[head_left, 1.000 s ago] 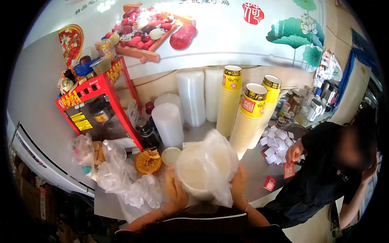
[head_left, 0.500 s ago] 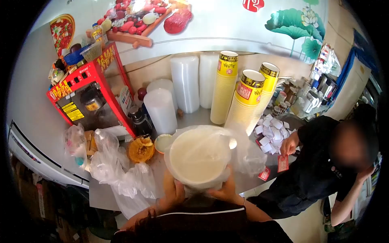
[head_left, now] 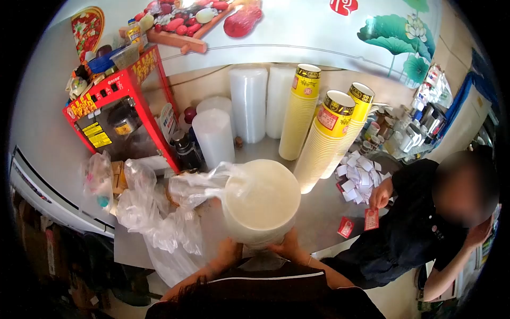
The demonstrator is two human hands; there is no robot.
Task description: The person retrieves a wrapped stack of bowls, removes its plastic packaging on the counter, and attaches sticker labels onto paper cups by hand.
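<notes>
A large, round, cream-white container [head_left: 261, 199] sits upright in front of my chest, partly wrapped in a clear plastic bag [head_left: 204, 183]. The bag's loose end trails off the container's left side. From below on the left, my left hand [head_left: 229, 252] is closed against the container, its fingertips partly hidden. My right hand [head_left: 287, 245] grips the lower right side in the same way. Whether the pale round top is a lid or what is inside, I cannot tell.
Stacked yellow paper cups [head_left: 325, 141] and tall stacks of translucent plastic lids or cups [head_left: 248, 103] stand behind. Left are a red popcorn machine [head_left: 119, 111] and crumpled plastic bags [head_left: 154, 228]. At right, a person [head_left: 409, 212] holds a red card [head_left: 371, 218] near white paper slips [head_left: 359, 177].
The plastic bag's loose end has swung from the container's right side to its left. Both hands remain on the container. The view has shifted slightly.
</notes>
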